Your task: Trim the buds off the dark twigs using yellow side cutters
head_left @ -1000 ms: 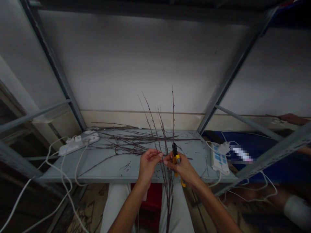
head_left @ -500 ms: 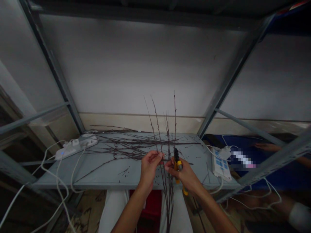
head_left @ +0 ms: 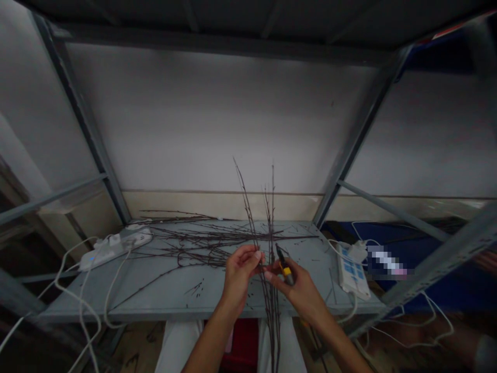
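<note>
Thin dark twigs with small buds (head_left: 267, 311) stand nearly upright in front of me, their lower ends running down over my lap. My left hand (head_left: 241, 269) is closed, thumb and fingers pinching one of these twigs. My right hand (head_left: 297, 284) is curled round yellow-and-black pliers (head_left: 286, 269), jaws pointing up and away; its thumb and fingertips also touch the twigs beside the left hand. Whether the jaws are apart is too dim to tell. More twigs (head_left: 209, 235) lie in a loose pile across the grey shelf (head_left: 155, 290) behind my hands.
White power strips with cables lie at the left (head_left: 116, 248) and right (head_left: 354, 269) of the shelf. Short clippings (head_left: 198, 287) are scattered on it. Metal uprights (head_left: 357, 134) frame both sides. At the far right, a blurred hand of another person (head_left: 487, 259) shows over a blue surface.
The upright twigs' tips have drawn closer together and sit slightly lower in view. The pliers have turned in my right hand, hiding their handles. The view has tilted slightly upward.
</note>
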Tool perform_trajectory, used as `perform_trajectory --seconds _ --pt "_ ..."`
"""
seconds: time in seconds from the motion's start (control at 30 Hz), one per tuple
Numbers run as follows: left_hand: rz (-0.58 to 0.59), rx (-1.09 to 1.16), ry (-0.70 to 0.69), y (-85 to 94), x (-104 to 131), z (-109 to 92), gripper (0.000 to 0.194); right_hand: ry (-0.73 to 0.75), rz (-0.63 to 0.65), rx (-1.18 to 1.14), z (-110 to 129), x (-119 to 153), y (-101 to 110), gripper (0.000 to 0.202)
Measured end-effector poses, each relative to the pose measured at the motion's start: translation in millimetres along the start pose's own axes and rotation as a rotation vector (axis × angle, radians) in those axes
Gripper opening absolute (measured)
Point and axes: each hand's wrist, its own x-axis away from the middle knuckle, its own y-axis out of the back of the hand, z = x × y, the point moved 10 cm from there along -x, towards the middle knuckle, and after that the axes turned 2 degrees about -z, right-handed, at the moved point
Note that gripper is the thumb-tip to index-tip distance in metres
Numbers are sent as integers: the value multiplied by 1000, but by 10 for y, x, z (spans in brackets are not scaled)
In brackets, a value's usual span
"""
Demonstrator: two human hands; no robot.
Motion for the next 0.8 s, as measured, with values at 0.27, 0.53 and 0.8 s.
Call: perform_trajectory --seconds 0.27,0.53,0.8 --pt "81 -24 5 -166 30 -12 32 472 -143 575 593 -132 405 18" --pt "176 65 46 -332 77 -54 27 695 87 866 787 -365 276 35" --pt "190 141 117 -338 69 4 28 799 163 944 852 -338 153 35"
